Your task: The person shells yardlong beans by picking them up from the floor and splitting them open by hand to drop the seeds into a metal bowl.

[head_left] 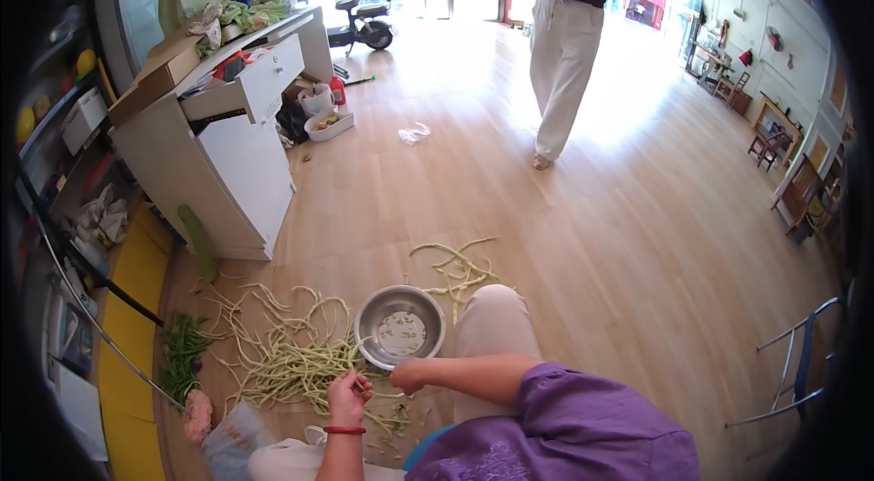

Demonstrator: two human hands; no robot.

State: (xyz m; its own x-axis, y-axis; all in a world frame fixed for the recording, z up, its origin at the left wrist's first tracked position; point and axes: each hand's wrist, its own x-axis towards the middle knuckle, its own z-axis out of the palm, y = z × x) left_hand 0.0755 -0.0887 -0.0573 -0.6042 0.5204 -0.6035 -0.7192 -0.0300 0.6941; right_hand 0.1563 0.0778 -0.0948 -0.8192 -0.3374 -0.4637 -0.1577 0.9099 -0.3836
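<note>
My left hand [348, 399], with a red band at its wrist, is closed in a pinch over the near edge of a pile of long beans [296, 372]. A pale green bean strand [387, 394] shows at its fingers. Just right of it, my right hand [409, 376] is curled shut beside the near rim of a steel bowl [435, 315]. What its fingers hold is hidden. Small pieces lie in the bottom of the bowl. More long beans [460, 267] lie on the floor behind the bowl.
Left of the pile lie leafy greens [185, 344], a pink bundle [198, 415] and a plastic bag [237, 445]. A long green gourd [196, 243] leans on a white cabinet [205, 181]. A person [569, 35] stands ahead. A metal-legged chair [801, 363] is at right.
</note>
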